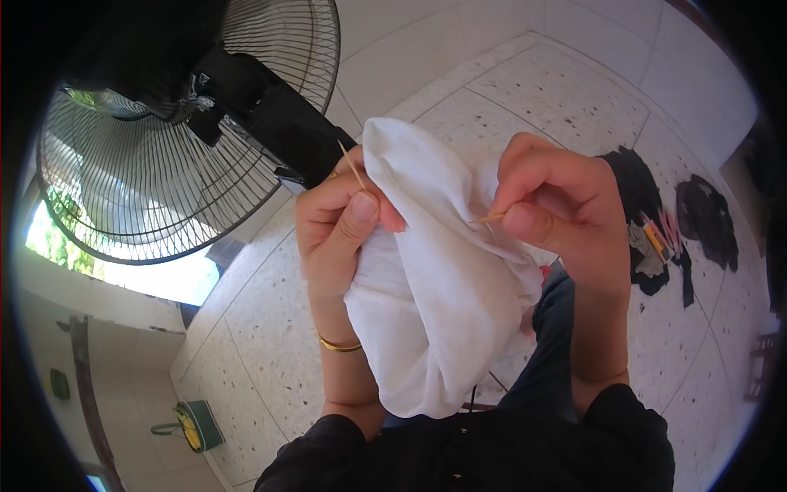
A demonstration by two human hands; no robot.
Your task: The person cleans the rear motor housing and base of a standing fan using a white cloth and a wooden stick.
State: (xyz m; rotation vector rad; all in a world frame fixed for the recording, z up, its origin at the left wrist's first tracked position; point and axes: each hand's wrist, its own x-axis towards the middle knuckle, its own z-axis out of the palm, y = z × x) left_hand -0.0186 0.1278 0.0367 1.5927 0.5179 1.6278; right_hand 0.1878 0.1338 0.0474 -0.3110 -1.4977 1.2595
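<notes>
A white cloth (455, 295) hangs in loose folds between my two hands, above my lap. My left hand (335, 224) pinches a wooden toothpick (351, 163) between thumb and forefinger, its point sticking up past the knuckles. Other left fingers press against the edge of the cloth and are partly hidden by it. In my right hand (559, 203) a second wooden toothpick (487, 218) is held between thumb and forefinger, its tip at a fold of the cloth. Whether that tip pierces the fabric cannot be told.
A large black fan (166, 178) stands close at the left. On the speckled tile floor (264, 369) lie dark cloth pieces (707, 218) and several small items (661, 237) at the right. A green basket (201, 424) sits by the wall at lower left.
</notes>
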